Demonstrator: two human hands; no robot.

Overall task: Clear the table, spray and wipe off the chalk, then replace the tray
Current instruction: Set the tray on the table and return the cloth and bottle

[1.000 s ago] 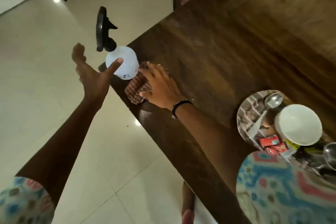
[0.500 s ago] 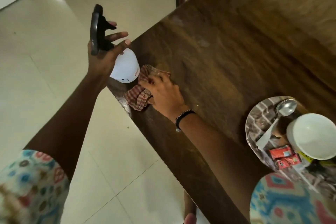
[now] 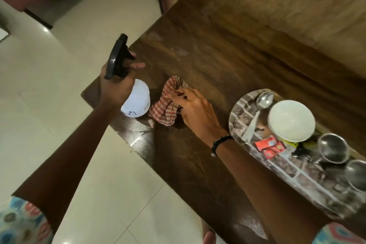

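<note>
- Wooden table [image 3: 227,49] holds everything here.
- Left hand [image 3: 116,85] has its fingers curled round the neck of the white spray bottle [image 3: 136,103], under the black trigger.
- Right hand [image 3: 192,109] bunches the checked cloth [image 3: 166,109] under bent fingers, just beside the bottle.
- Patterned tray [image 3: 243,113] with a bowl [image 3: 291,121] sits behind the right wrist.

A white plastic spray bottle [image 3: 136,103] with a black trigger head [image 3: 117,58] stands beside a red-and-cream checked cloth [image 3: 165,108] on a dark brown wooden table [image 3: 215,59]. A grey, brick-patterned oval tray [image 3: 297,176] carries a white round bowl [image 3: 291,120], red sachets [image 3: 267,145] and silver steel cups [image 3: 333,150]. Floor tiles [image 3: 59,85] gleam cream.
</note>
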